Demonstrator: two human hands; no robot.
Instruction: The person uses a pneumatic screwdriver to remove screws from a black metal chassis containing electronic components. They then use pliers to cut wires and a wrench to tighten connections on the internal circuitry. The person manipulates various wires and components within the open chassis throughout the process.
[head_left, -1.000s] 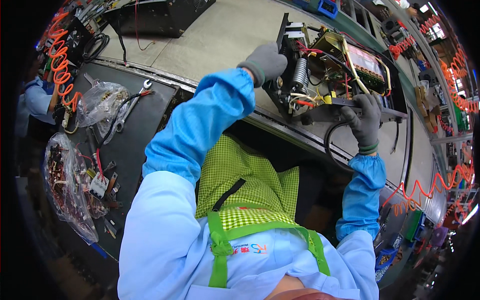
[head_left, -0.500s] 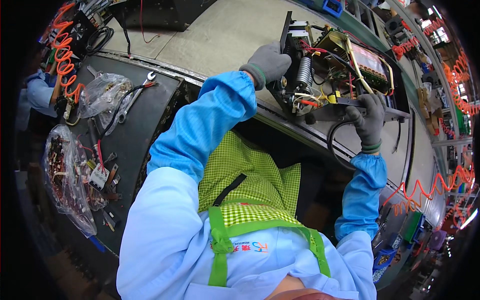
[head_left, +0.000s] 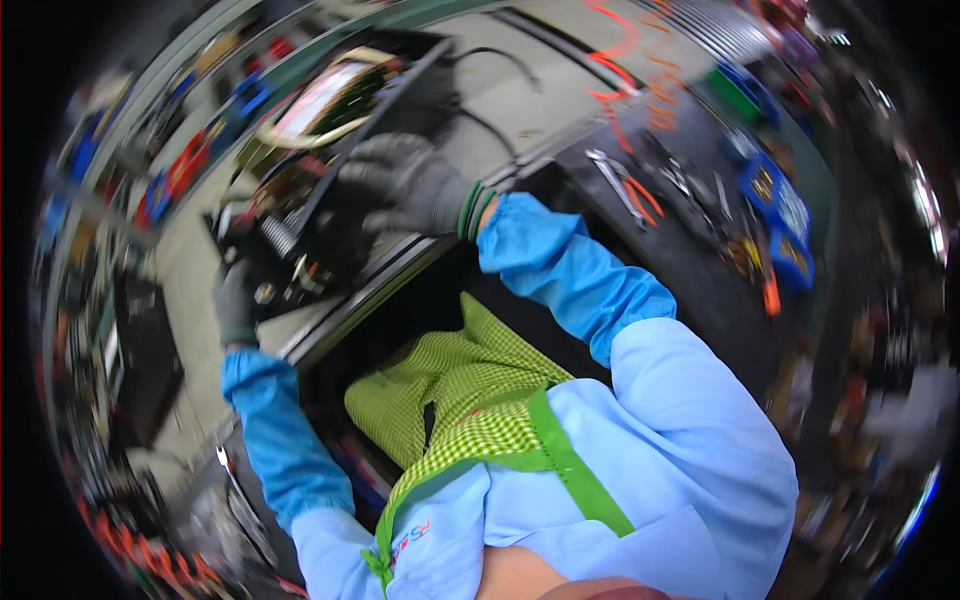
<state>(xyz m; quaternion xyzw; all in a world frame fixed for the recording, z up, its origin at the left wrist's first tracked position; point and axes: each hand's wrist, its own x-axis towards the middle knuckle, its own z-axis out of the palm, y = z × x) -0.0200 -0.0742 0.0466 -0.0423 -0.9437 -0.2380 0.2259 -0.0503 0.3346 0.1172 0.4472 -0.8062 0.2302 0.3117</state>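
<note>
An open black metal chassis (head_left: 425, 75) of electrical equipment stands on the pale bench, tilted in view. Inside it are a large coil block (head_left: 325, 100), a silvery ribbed cylinder (head_left: 278, 236) and loose wiring. My left hand (head_left: 236, 305), in a grey glove, is at the near left corner of the chassis; its fingers are blurred and partly hidden. Close to the chassis's right side panel is my right hand (head_left: 410, 185), also gloved in grey, its fingers stretched apart. Whether its fingertips touch the panel is unclear.
Wrenches (head_left: 613, 186) and orange-handled pliers (head_left: 642, 198) lie on the dark bench at right, near blue bins (head_left: 790, 220) of small parts and a green bin (head_left: 735, 93). A black cable (head_left: 495, 130) trails right of the chassis. Another wrench (head_left: 238, 485) lies at lower left.
The view has swung to the right, so the chassis now appears at upper left. My right hand's fingers have spread from their bent hold at the chassis's edge.
</note>
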